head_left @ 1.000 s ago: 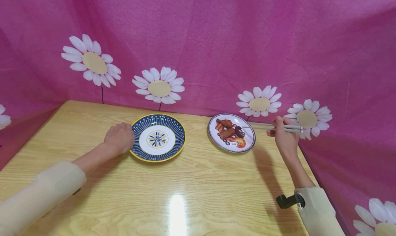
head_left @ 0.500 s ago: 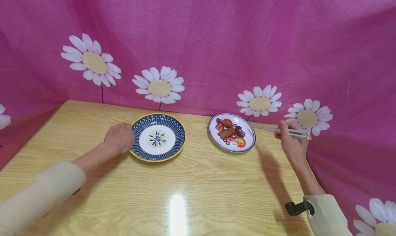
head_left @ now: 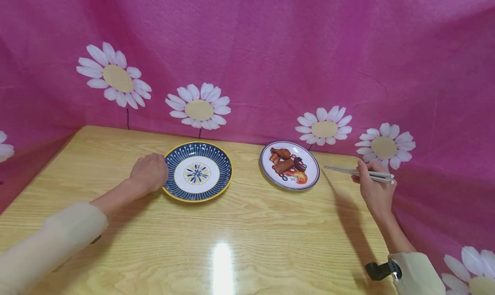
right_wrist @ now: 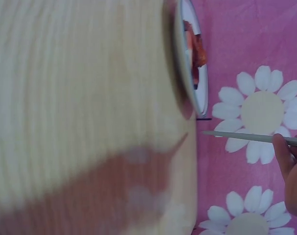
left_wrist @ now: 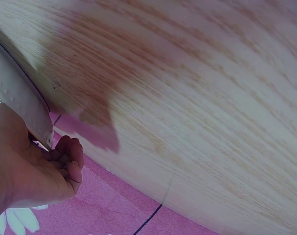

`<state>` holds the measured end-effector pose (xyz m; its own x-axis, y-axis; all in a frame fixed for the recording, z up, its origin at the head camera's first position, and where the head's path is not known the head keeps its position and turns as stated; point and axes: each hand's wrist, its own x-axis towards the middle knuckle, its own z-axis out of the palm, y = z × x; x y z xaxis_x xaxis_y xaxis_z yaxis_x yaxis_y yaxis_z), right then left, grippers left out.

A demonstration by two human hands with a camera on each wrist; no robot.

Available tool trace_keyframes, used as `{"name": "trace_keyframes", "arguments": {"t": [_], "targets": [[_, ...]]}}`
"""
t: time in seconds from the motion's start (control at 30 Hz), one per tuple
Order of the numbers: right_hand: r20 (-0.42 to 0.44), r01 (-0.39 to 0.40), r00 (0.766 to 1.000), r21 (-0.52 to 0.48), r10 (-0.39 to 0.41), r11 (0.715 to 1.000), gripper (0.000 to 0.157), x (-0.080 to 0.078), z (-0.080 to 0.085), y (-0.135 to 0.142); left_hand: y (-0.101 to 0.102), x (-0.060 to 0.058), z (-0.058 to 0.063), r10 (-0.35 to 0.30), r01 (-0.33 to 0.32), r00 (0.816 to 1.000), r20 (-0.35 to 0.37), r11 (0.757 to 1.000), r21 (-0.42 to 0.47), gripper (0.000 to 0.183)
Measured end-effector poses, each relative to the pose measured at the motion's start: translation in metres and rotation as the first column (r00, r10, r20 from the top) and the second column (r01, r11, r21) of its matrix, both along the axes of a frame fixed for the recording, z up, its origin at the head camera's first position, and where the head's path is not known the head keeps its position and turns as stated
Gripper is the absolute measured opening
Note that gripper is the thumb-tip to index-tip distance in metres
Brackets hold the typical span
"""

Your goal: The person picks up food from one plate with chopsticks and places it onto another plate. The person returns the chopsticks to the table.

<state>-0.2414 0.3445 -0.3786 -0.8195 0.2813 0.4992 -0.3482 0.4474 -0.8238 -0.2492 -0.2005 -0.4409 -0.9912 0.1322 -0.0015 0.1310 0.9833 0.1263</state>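
My left hand (head_left: 149, 173) holds the left rim of a round blue-and-white patterned plate (head_left: 197, 174) with a yellow edge. In the left wrist view its curled fingers (left_wrist: 70, 155) and thumb pinch the rim of that plate (left_wrist: 21, 85). A pair of light grey chopsticks (head_left: 342, 170) is held in my right hand (head_left: 377, 197), their tips together just right of a smaller white plate (head_left: 297, 149). Nothing shows between the tips. On the white plate lie a drumstick (head_left: 281, 153), a brown block of food (head_left: 284, 166), a shrimp (head_left: 298, 177) and a dark mushroom-like piece (head_left: 299, 163).
Both plates stand toward the back of a wooden table (head_left: 232, 226). A pink curtain (head_left: 263, 62) with white flowers hangs behind and along the sides. A black strap device (head_left: 383, 270) is on the right wrist.
My right hand has drawn back to the right and toward me, and the chopstick tips have left the white plate. The food, both plates and my left hand stay where they were.
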Motion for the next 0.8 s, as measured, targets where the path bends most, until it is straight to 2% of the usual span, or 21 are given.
{"name": "trace_keyframes", "arguments": {"t": [0.2, 0.33, 0.53, 0.67, 0.73, 0.8], "targets": [[0.066, 0.086, 0.994, 0.061, -0.09, 0.994, 0.037, -0.008, -0.023, 0.018, 0.0, 0.0, 0.0, -0.002, 0.002, 1.0, -0.005, 1.0, 0.002, 0.033], [0.099, 0.121, 0.986, 0.109, -0.132, 0.987, 0.032, -0.011, -0.032, 0.024, 0.0, 0.0, -0.001, 0.004, -0.004, 1.0, -0.001, 1.0, 0.0, 0.034], [0.002, 0.044, 0.999, 0.241, -0.046, 0.97, 0.016, -0.01, -0.042, 0.027, 0.0, -0.001, -0.002, 0.007, -0.007, 1.0, -0.012, 1.0, 0.005, 0.033], [-0.089, -0.005, 0.995, 0.315, 0.035, 0.949, 0.006, -0.007, -0.05, 0.029, 0.0, -0.001, -0.002, 0.005, -0.005, 1.0, -0.011, 1.0, 0.006, 0.034], [-0.14, -0.035, 0.986, 0.374, 0.094, 0.927, 0.007, -0.006, -0.054, 0.03, 0.0, 0.0, -0.002, 0.004, -0.004, 1.0, -0.012, 1.0, 0.005, 0.033], [-0.184, -0.048, 0.971, 0.463, 0.149, 0.885, 0.013, -0.004, -0.056, 0.031, 0.0, 0.0, -0.001, 0.002, -0.002, 1.0, -0.015, 1.0, 0.003, 0.033]]}}
